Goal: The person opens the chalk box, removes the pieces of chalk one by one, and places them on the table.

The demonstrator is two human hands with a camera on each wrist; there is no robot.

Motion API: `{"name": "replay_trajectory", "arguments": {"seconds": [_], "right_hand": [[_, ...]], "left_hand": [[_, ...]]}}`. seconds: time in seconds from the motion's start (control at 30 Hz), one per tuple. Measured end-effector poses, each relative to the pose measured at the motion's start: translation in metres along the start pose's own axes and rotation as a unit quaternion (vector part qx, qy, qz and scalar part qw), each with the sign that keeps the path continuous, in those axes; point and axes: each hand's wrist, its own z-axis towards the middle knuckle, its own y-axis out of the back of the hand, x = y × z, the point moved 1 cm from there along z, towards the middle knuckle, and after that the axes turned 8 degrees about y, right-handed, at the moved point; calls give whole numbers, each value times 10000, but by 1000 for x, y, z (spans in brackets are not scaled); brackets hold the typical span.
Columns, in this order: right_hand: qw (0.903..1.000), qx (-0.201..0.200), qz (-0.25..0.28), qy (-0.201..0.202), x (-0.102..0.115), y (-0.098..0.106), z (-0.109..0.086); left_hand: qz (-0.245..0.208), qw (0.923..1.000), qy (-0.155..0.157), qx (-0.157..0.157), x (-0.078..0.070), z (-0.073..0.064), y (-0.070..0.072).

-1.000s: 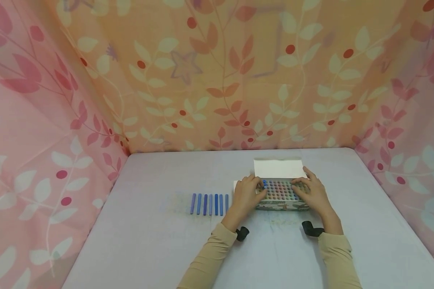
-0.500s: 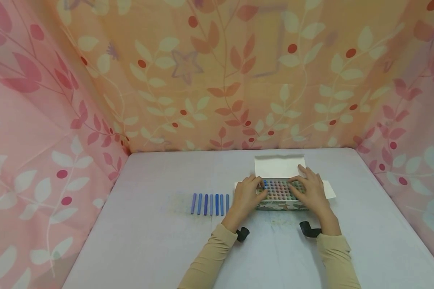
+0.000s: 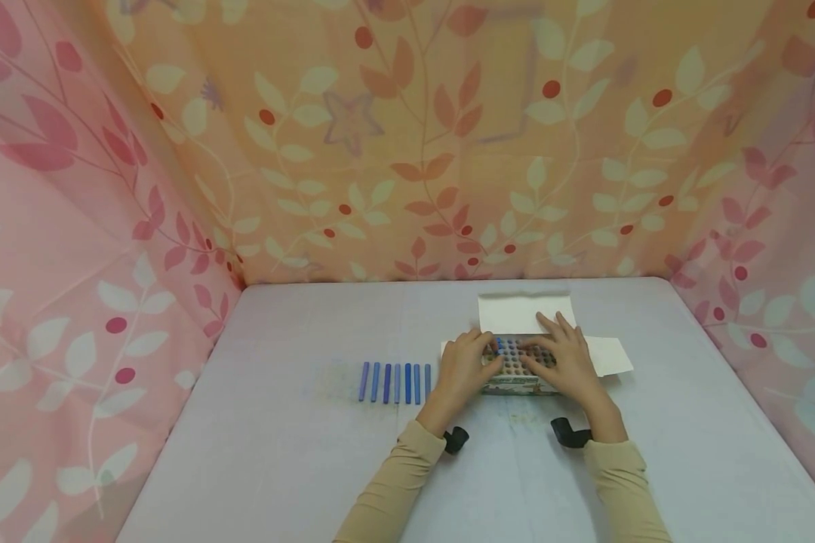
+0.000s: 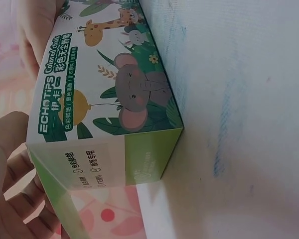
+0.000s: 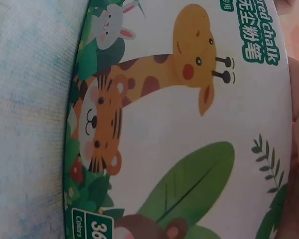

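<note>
An open box of colored chalk (image 3: 521, 385) lies at right of centre in the head view, the coloured ends of its sticks (image 3: 513, 354) facing up. My left hand (image 3: 458, 369) rests at the box's left end, its bent fingers beside the blue ends; thumb and fingers stand apart in the left wrist view. Over the right half my right hand (image 3: 567, 363) reaches in with spread fingers, thumb and forefinger parted above the chalk. Whether those fingertips touch the sticks is hard to tell. Both wrist views show the box's printed animal front (image 4: 139, 84) (image 5: 149, 94).
Several blue and violet chalk sticks (image 3: 397, 383) lie in a row left of the box. The raised lid (image 3: 516, 311) stands behind, and a white side flap (image 3: 607, 356) sticks out right. Black wrist mounts (image 3: 456, 440) show under both wrists. Floral curtains (image 3: 407, 151) surround the white table (image 3: 278, 452).
My right hand has slid leftward across the chalk, from the box's right end toward its middle, uncovering the right flap. My left hand has kept its place.
</note>
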Motion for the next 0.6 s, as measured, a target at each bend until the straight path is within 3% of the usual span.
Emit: {"name": "replay_trajectory", "arguments": {"seconds": [0.27, 0.6], "right_hand": [[9997, 151, -144, -134, 0, -1, 1], [9987, 292, -131, -392, 3, 0, 1]], "left_hand": [[-617, 9971, -15, -449, -1, 3, 5], [-1599, 9827, 114, -928, 1, 6, 30]]}}
